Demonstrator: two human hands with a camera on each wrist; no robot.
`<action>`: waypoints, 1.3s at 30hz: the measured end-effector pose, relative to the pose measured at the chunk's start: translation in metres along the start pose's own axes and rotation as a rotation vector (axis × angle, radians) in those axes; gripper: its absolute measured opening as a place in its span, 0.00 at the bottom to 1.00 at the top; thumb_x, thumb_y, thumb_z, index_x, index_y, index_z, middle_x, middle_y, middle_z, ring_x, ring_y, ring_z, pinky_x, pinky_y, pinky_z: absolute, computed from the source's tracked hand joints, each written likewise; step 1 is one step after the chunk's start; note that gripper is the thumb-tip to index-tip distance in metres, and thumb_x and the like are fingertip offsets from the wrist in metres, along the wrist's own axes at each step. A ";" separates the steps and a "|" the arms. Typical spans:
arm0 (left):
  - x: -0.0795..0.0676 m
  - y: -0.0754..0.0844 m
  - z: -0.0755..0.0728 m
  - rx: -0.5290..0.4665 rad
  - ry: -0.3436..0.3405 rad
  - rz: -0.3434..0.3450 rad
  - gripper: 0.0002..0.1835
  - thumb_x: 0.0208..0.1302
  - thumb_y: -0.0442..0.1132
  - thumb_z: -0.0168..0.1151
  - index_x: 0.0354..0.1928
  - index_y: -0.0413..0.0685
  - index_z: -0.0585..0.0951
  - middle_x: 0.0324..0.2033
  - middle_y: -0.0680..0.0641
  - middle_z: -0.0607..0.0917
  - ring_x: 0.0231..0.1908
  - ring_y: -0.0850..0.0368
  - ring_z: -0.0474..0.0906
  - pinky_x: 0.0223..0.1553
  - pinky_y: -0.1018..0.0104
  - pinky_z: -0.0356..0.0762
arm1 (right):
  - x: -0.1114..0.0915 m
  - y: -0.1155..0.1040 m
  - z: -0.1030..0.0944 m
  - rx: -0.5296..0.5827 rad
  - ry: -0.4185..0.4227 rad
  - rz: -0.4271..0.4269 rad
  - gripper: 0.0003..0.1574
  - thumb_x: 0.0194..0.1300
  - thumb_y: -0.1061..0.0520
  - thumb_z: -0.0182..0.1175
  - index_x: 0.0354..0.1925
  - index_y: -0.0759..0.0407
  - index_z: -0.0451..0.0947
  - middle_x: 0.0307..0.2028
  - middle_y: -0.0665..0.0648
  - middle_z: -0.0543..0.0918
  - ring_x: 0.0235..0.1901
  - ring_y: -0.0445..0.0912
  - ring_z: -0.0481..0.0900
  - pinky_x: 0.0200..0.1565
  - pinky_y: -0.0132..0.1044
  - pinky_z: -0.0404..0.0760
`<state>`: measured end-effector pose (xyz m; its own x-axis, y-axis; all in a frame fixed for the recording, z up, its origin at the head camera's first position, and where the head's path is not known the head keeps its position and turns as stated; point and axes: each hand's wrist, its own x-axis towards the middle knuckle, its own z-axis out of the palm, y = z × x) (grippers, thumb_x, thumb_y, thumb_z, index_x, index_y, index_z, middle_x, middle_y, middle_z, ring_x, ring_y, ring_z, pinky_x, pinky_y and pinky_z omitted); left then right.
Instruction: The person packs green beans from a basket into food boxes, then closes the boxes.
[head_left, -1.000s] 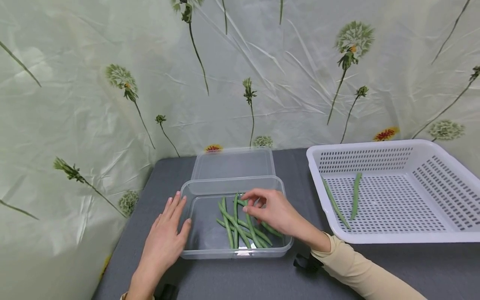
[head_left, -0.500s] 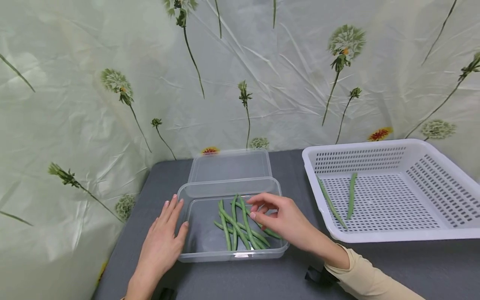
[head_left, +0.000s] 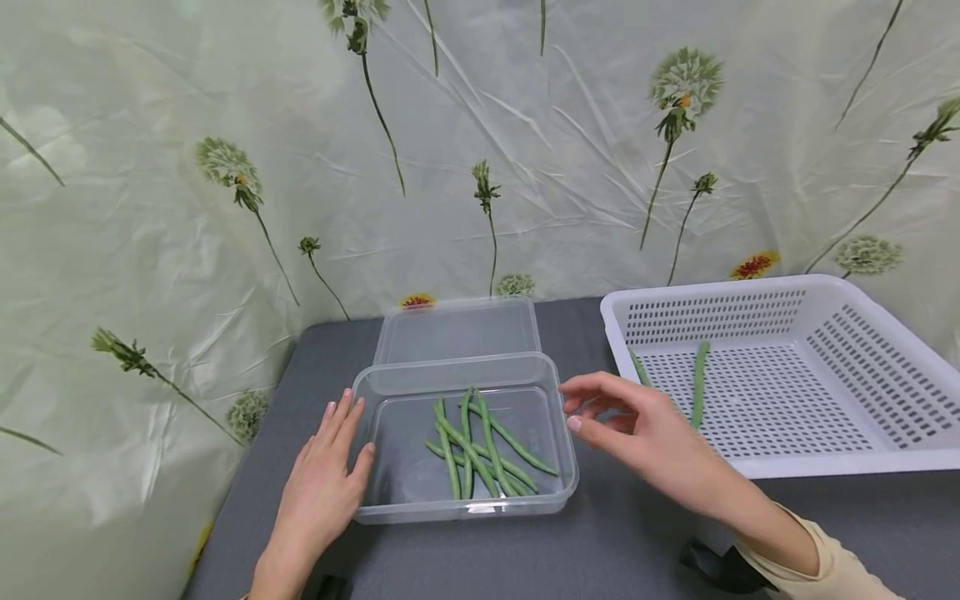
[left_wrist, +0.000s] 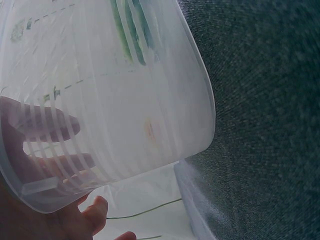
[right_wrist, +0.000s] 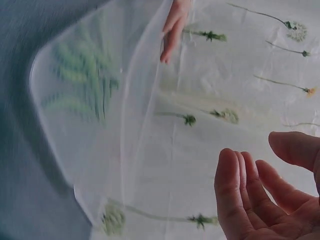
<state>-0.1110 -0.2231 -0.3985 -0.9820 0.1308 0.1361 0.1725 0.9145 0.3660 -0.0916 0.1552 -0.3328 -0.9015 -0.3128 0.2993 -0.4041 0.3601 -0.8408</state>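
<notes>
In the head view a clear plastic container [head_left: 397, 500] stands on the table with several green beans [head_left: 483, 454] lying crisscross on its floor. My left hand [head_left: 318, 483] rests on the container's left rim, fingers extended and thumb at the wall. The left wrist view shows those fingers through the clear wall [left_wrist: 165, 125]. Just right of the container hovers my right hand [head_left: 652, 442], fingers loosely bent and thumb apart, holding nothing. In the right wrist view a gap shows between thumb and fingertips of the right hand [right_wrist: 265, 195].
A white perforated basket [head_left: 780, 408] stands on the right with two green beans [head_left: 700, 383] in it, one partly hidden by the right hand. Behind the container lies a clear lid [head_left: 457, 329]. Flower-printed sheeting [head_left: 420, 225] hangs along the table's back and left.
My right hand has moved from over the beans in the container to the right, out past its right rim toward the basket. The left hand stays at the left rim.
</notes>
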 end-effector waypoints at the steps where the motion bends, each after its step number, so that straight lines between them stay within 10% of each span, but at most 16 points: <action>1: 0.000 0.000 0.000 -0.002 -0.002 0.000 0.35 0.74 0.44 0.53 0.77 0.43 0.55 0.77 0.45 0.49 0.75 0.43 0.43 0.66 0.33 0.49 | -0.002 -0.001 -0.006 -0.023 0.009 -0.002 0.17 0.67 0.55 0.65 0.54 0.43 0.79 0.46 0.43 0.83 0.40 0.42 0.81 0.40 0.36 0.83; 17: 0.000 -0.002 -0.003 -0.001 0.018 0.007 0.34 0.74 0.44 0.53 0.77 0.43 0.56 0.77 0.44 0.50 0.75 0.43 0.43 0.65 0.33 0.50 | 0.005 0.014 -0.087 -0.301 0.005 0.002 0.16 0.68 0.57 0.64 0.53 0.49 0.81 0.45 0.47 0.84 0.39 0.40 0.83 0.35 0.31 0.82; 39: -0.001 0.001 -0.004 -0.020 -0.012 -0.014 0.34 0.75 0.44 0.53 0.77 0.44 0.56 0.77 0.45 0.49 0.75 0.44 0.42 0.66 0.34 0.49 | 0.066 0.082 -0.135 -0.149 -0.446 0.228 0.24 0.67 0.62 0.64 0.57 0.71 0.73 0.42 0.61 0.81 0.37 0.50 0.82 0.34 0.43 0.85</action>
<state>-0.1098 -0.2233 -0.3949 -0.9851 0.1231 0.1202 0.1606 0.9084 0.3861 -0.2051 0.2827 -0.3217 -0.8287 -0.5439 -0.1322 -0.2524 0.5738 -0.7791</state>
